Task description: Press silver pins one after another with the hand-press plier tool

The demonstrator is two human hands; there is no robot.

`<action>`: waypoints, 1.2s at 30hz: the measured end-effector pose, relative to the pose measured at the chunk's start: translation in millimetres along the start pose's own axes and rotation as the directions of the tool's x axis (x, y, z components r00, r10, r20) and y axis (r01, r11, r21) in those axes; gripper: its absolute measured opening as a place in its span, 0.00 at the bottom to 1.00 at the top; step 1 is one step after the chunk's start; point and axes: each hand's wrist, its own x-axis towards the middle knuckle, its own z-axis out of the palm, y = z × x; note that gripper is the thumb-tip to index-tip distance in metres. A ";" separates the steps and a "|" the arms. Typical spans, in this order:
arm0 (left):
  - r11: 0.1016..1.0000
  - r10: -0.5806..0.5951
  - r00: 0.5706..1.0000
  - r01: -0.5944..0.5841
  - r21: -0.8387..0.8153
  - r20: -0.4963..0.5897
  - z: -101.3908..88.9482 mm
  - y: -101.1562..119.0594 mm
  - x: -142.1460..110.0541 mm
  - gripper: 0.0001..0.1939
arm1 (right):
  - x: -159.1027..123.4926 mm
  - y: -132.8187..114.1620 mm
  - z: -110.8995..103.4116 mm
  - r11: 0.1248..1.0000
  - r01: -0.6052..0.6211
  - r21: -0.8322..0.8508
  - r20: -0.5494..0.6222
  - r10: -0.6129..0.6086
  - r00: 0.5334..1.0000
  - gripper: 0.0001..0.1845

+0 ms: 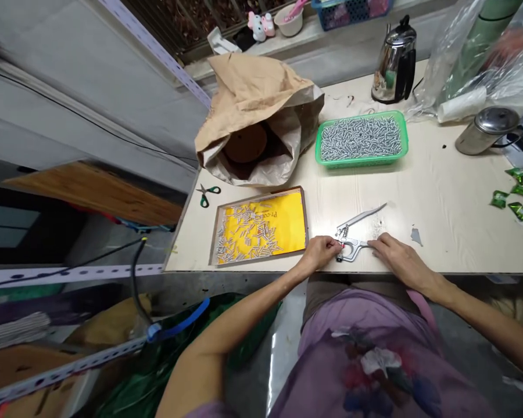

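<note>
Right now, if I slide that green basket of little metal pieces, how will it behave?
The green basket looks heaped with metal pieces, so probably heavy for its size. Its thin plastic wall may flex, and the top pieces could spill if jerked.

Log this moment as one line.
left hand: at press head | right hand: on press handle | tray: left | basket: behind

One silver metal hand press tool (353, 238). Two bare hands: left hand (320, 252), right hand (396, 255). One green plastic basket (361, 159) of small metal pins, too many to count. One shallow wooden tray with yellow lining (287, 217), pins likewise uncountable. One pair of green-handled scissors (207, 193). One brown paper sack (253, 87). Two steel vessels: one black-handled kettle (396, 61), one lidded mug (488, 130). About five green foil wrappers (516, 194).
</note>
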 end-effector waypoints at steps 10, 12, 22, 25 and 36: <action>0.991 -0.129 0.973 0.135 -0.018 0.193 -0.8 -2.4 8.3 0.14 | -2.6 0.3 5.6 0.999 0.009 -0.030 -0.050 -0.011 0.999 0.19; 0.986 -0.145 0.963 0.158 -0.043 0.226 0.6 -6.8 10.4 0.14 | -3.5 0.4 8.8 0.999 0.007 -0.044 -0.059 -0.010 0.998 0.19; 0.970 -0.196 0.949 0.225 -0.092 0.248 5.1 -16.6 12.6 0.14 | 24.2 32.2 -4.0 0.989 0.033 -0.142 -0.013 -0.035 0.999 0.38; 0.967 -0.210 0.944 0.238 -0.087 0.253 4.1 -13.1 12.6 0.13 | 38.4 45.0 -6.4 0.976 0.045 -0.211 0.066 -0.032 0.997 0.50; 0.986 -0.121 0.988 0.108 0.130 0.100 5.3 -6.9 0.4 0.11 | 47.6 35.5 -13.3 0.960 0.083 -0.267 0.119 -0.053 0.991 0.30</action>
